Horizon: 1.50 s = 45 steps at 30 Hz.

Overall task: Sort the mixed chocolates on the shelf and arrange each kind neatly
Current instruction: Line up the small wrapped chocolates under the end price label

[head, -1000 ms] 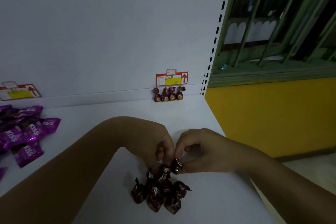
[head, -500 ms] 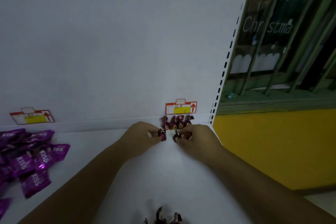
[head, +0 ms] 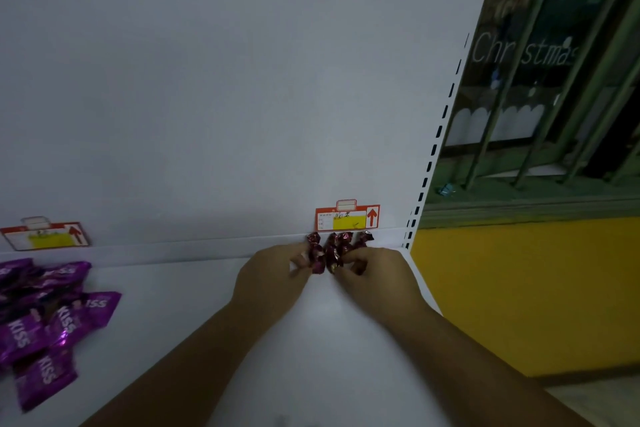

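Nearest you, well left of the red-and-yellow price tag (head: 347,218), flat purple foil "KISS" packets (head: 45,322) lie heaped on the white shelf board (head: 311,357), their long axes pointing every way. Farther in, just below that tag, your left hand (head: 270,281) pinches one dark red foil-wrapped chocolate (head: 317,262) in its fingertips, and your right hand (head: 377,274) pinches a second chocolate (head: 334,258) beside it. Both stand upright, twisted ends up. Directly under the tag, a row of the same chocolates (head: 346,241) stands against the white back panel (head: 225,97), twists up.

Smooth matt white shelf (head: 207,288); crinkled glossy foil chocolates (head: 343,246); shiny purple plastic KISS wrappers (head: 52,322).
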Tool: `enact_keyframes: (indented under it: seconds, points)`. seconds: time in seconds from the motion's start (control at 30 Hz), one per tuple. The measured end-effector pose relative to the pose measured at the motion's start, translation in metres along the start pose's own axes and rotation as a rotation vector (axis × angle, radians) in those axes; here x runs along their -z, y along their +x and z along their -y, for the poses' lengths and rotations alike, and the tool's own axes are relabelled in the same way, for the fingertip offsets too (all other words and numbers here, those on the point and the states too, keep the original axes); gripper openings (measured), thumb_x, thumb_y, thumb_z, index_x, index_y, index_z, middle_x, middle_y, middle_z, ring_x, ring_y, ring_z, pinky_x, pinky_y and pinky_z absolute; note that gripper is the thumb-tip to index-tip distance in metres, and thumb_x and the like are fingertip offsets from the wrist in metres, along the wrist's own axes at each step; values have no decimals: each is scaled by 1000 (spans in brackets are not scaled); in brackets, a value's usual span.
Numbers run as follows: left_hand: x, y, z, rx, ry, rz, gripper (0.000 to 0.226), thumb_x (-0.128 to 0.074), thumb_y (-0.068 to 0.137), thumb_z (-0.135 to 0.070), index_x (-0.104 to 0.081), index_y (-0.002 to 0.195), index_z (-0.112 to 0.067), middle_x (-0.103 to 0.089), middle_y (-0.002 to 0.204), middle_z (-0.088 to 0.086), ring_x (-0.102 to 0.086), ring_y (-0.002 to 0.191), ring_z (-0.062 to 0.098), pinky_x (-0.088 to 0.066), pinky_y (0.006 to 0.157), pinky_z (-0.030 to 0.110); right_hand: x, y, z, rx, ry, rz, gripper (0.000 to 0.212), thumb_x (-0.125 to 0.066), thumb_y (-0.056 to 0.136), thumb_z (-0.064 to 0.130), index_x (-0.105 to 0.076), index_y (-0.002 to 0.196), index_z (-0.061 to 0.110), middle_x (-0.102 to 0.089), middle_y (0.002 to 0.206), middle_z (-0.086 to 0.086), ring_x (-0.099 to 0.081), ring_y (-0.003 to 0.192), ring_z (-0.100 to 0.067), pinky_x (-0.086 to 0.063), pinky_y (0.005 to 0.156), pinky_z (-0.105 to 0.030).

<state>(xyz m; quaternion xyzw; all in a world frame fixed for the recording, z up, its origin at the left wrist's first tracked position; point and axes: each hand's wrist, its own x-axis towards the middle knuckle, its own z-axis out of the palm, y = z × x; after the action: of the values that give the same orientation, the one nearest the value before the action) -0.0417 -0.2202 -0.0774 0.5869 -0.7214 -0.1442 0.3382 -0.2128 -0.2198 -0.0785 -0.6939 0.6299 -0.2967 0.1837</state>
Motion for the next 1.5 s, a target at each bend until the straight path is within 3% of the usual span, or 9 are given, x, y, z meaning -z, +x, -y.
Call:
enact_keyframes:
  seconds: [0.1, 0.27, 0.73, 0.87, 0.93, 1.1, 1.3, 1.4, 1.5]
  points:
    - [0, -1, -1, 82, -45, -12, 24, -69, 78, -27, -66, 101, -30, -61, 77, -22, -56, 76, 0, -41, 72, 19, -1, 1, -2, -4, 1, -11, 23, -64, 85, 39, -71, 102, 25, -56, 70, 17, -50, 64, 1, -33, 56, -11]
    - [-2, -1, -2, 98, 56, -19, 32, -69, 79, -33, -64, 111, -30, -62, 112, -17, -54, 108, 5, -34, 86, 17, -1, 2, -3, -11, 4, -11, 26, -64, 85, 38, -71, 105, 23, -57, 75, 14, -53, 70, -1, -38, 61, -14]
    - [-7, 0, -1, 86, 109, -37, 36, -68, 76, -46, -64, 109, -30, -64, 112, -16, -56, 106, 5, -36, 83, 18, 1, 1, 1, -43, 19, 15, 28, -66, 83, 37, -71, 105, 21, -71, 94, 4, -62, 84, -8, -50, 78, -24]
    - [-3, -1, -2, 106, 13, -61, 29, -73, 72, -44, -63, 94, -29, -61, 96, -16, -55, 79, 5, -37, 71, 19, 9, 0, 3, -99, 218, -36, 3, -71, 78, 23, -73, 77, 22, -68, 73, 6, -59, 65, -5, -47, 64, -23]
    - [-1, -1, -2, 80, -25, -71, 21, -74, 72, -38, -57, 79, -28, -59, 81, -13, -47, 62, 1, -35, 61, 19, 12, 0, 1, -137, 334, -75, 21, -69, 77, 16, -63, 58, 20, -59, 58, 7, -50, 52, -5, -41, 53, -21]
    - [0, -11, -5, -56, 2, -10, 17, -67, 79, -27, -57, 65, -24, -53, 55, -7, -47, 54, 9, -36, 55, 23, 16, -6, 2, -52, 362, 85, 32, -68, 81, 12, -54, 54, 21, -48, 53, 7, -41, 46, -4, -33, 43, -13]
    - [10, -17, -15, -82, 113, 275, 6, -64, 80, -27, -61, 76, -29, -57, 67, -12, -49, 59, 1, -36, 62, 21, 42, -37, 6, 185, 109, 432, 24, -66, 79, 8, -63, 65, 27, -61, 66, 12, -52, 59, 2, -43, 61, -17]
    - [44, -28, -25, -113, 34, 687, 30, -67, 77, -7, -61, 91, -33, -62, 82, -16, -53, 68, -4, -42, 64, 13, 63, -74, 8, 271, 81, 690, 19, -72, 78, 9, -68, 83, 27, -66, 85, 7, -60, 76, -3, -48, 71, -17]
    - [79, -51, -39, -178, 6, 1085, 43, -72, 65, -30, -56, 103, -44, -63, 107, -18, -57, 99, -3, -46, 83, 14, 77, -106, 5, 338, 59, 746, 34, -78, 73, 18, -62, 99, 34, -58, 97, 16, -54, 90, -3, -43, 75, -12]
